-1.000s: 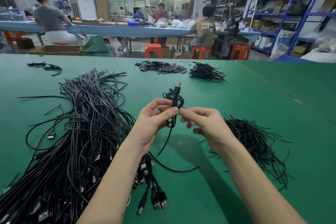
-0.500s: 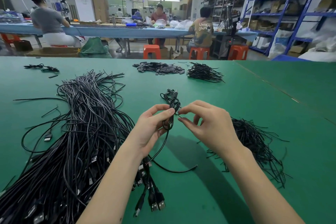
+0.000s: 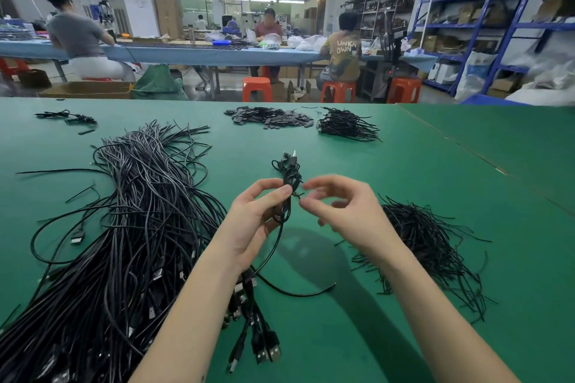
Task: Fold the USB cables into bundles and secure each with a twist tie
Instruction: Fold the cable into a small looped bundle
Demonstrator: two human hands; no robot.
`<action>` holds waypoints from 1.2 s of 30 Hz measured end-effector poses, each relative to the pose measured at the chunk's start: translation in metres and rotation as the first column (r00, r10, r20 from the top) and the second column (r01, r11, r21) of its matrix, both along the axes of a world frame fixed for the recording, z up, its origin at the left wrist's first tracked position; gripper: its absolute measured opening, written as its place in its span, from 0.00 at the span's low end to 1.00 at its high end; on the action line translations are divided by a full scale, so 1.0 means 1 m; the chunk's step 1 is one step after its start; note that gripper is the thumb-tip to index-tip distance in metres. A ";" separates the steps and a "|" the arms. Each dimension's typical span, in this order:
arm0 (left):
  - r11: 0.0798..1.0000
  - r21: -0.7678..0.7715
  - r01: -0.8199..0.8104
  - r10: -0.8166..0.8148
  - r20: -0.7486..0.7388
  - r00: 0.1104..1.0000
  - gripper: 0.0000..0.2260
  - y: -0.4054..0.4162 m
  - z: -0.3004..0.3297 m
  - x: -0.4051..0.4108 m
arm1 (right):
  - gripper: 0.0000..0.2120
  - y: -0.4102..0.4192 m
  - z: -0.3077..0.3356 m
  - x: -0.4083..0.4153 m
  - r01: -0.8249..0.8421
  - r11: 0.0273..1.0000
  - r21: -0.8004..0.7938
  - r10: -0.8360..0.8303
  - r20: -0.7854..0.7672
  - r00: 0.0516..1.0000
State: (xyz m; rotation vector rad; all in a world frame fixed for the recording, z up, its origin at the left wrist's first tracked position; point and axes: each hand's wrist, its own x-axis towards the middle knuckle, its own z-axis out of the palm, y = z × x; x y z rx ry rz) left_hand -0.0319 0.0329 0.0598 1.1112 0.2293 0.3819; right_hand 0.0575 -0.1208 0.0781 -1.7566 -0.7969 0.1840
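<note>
A workshop with blue shelving, orange stools and seated workers lies beyond a green tabletop [image 3: 404, 165]. Held above the middle of it is the bundle [image 3: 289, 183], a black USB cable folded into a narrow upright loop with a plug sticking out at its top and a loose tail trailing down to the tabletop. The left hand [image 3: 258, 214] grips the bundle at its waist, thumb and forefinger pinched around the strands and the other fingers curled behind them. A short twist tie [image 3: 297, 195] is wound at that waist, its ends jutting toward the right. The right hand [image 3: 345, 211] is just beside the bundle: its forefinger and thumb are curved with a narrow gap between them, the tips at the tie's ends, and motion blur makes it impossible to tell whether they touch it; the remaining fingers are loosely bent. To the left sprawls a large heap of loose cables [image 3: 130, 227], plugs toward the near edge. To the right lies a pile of ties [image 3: 429, 246]. Farther back sit a pile of small black pieces [image 3: 267, 116] and a smaller cable pile [image 3: 345, 127].
</note>
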 end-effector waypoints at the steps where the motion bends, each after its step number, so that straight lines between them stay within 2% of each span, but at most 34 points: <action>1: 1.000 -0.015 -0.010 0.010 -0.011 1.000 0.11 0.001 0.000 0.000 | 0.10 -0.002 0.000 0.003 0.058 0.998 -0.034 -0.045 0.299 0.953; 2: 1.000 -0.023 -0.014 0.013 -0.019 1.000 0.11 0.001 0.000 0.000 | 0.12 -0.004 0.000 0.005 0.087 0.994 -0.059 -0.044 0.514 0.857; 3: 1.000 -0.023 -0.012 0.012 -0.026 1.000 0.12 0.001 0.000 0.001 | 0.12 -0.005 0.000 0.005 0.102 0.992 -0.081 -0.026 0.644 0.764; 5: 1.000 -0.022 -0.003 0.002 -0.036 0.999 0.13 -0.001 0.000 0.002 | 0.09 -0.007 -0.003 0.003 0.127 0.989 -0.072 -0.031 0.747 0.664; 9: 0.999 -0.052 0.014 -0.016 -0.029 0.999 0.10 -0.001 -0.003 0.002 | 0.02 -0.006 -0.008 0.002 0.135 0.990 0.032 -0.109 0.780 0.616; 11: 0.998 -0.061 0.023 -0.023 0.000 1.000 0.09 -0.001 -0.003 0.002 | 0.03 -0.004 -0.009 0.003 0.115 0.993 0.039 -0.109 0.716 0.690; 12: 0.998 -0.064 0.019 -0.018 0.016 1.000 0.09 -0.002 -0.004 0.003 | 0.04 0.000 -0.010 0.001 0.128 0.991 0.049 -0.130 0.625 0.769; 13: 0.998 -0.065 0.008 -0.006 0.030 1.000 0.09 -0.004 -0.004 0.004 | 0.05 0.004 -0.011 -0.001 0.145 0.987 0.072 -0.162 0.431 0.888; 14: 0.998 -0.065 -0.007 0.010 0.038 0.999 0.10 -0.005 -0.005 0.005 | 0.07 0.009 -0.012 -0.003 0.151 0.982 0.114 -0.162 0.090 0.983; 15: 0.998 -0.062 -0.020 0.023 0.043 0.999 0.10 -0.007 -0.006 0.006 | 0.09 0.013 -0.012 -0.006 0.131 0.976 0.172 -0.063 -0.352 0.934; 16: 0.998 -0.061 -0.025 0.028 0.045 0.999 0.10 -0.008 -0.007 0.006 | 0.10 0.016 -0.012 -0.009 0.110 0.966 0.232 0.085 -0.693 0.716; 17: 0.998 -0.064 -0.025 0.028 0.045 0.999 0.10 -0.009 -0.008 0.006 | 0.10 0.017 -0.013 -0.010 0.111 0.957 0.270 0.175 -0.835 0.521; 18: 0.997 -0.070 -0.022 0.025 0.043 0.999 0.09 -0.008 -0.009 0.006 | 0.09 0.017 -0.014 -0.011 0.082 0.957 0.277 0.212 -0.867 0.452; 19: 0.997 -0.080 -0.021 0.024 0.037 0.999 0.09 -0.007 -0.010 0.005 | 0.07 0.018 -0.014 -0.011 0.031 0.968 0.248 0.198 -0.835 0.513; 20: 0.996 -0.091 -0.021 0.023 0.028 0.999 0.09 -0.005 -0.010 0.005 | 0.05 0.018 -0.014 -0.011 -0.004 0.980 0.199 0.148 -0.712 0.686; 21: 0.994 -0.103 -0.022 0.024 0.021 1.000 0.09 -0.003 -0.010 0.004 | 0.03 0.016 -0.014 -0.011 -0.004 0.989 0.150 0.077 -0.487 0.870; 22: 0.993 -0.113 -0.022 0.024 0.016 1.000 0.09 -0.002 -0.010 0.004 | 0.04 0.014 -0.013 -0.010 0.016 0.993 0.117 0.008 -0.201 0.980; 23: 0.993 -0.117 -0.021 0.023 0.013 1.000 0.08 -0.001 -0.009 0.004 | 0.06 0.012 -0.013 -0.008 0.023 0.997 0.079 -0.030 0.079 0.996; 24: 0.993 -0.115 -0.020 0.021 0.009 1.000 0.08 0.000 -0.009 0.004 | 0.08 0.009 -0.012 -0.006 0.019 1.000 0.022 -0.025 0.304 0.952; 25: 0.994 -0.109 -0.019 0.019 0.004 1.000 0.08 0.000 -0.009 0.004 | 0.08 0.008 -0.012 -0.004 0.027 0.999 -0.043 -0.005 0.454 0.891; 27: 0.995 -0.099 -0.011 0.011 -0.002 1.000 0.07 -0.001 -0.009 0.004 | 0.07 0.004 -0.010 -0.002 0.074 0.992 -0.103 0.000 0.587 0.809; 32: 0.997 -0.075 -0.003 0.003 0.000 1.000 0.07 -0.002 -0.009 0.004 | 0.05 -0.002 -0.007 -0.002 0.128 0.989 -0.079 -0.040 0.685 0.727; 36: 0.998 -0.058 -0.003 0.003 0.014 1.000 0.08 -0.002 -0.009 0.004 | 0.03 -0.004 -0.008 0.000 0.141 0.990 -0.011 -0.095 0.694 0.714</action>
